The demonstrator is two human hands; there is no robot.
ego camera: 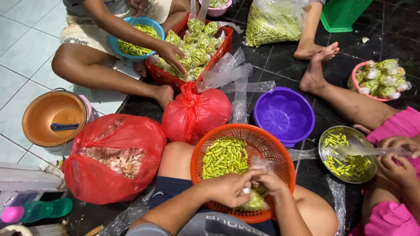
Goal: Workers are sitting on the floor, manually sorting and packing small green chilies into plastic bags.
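Pinching a small chilli-filled bag [255, 202], both hands' fingers [245, 183] work over an orange basket [280, 150] of green chillies [224, 157].

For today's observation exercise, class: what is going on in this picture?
Several people sit on a tiled floor packing green chillies. The camera wearer's left hand and right hand close a small clear bag of chillies over an orange basket on the lap. A person on the right fills a bag over a metal bowl; another reaches into a red crate of filled bags.
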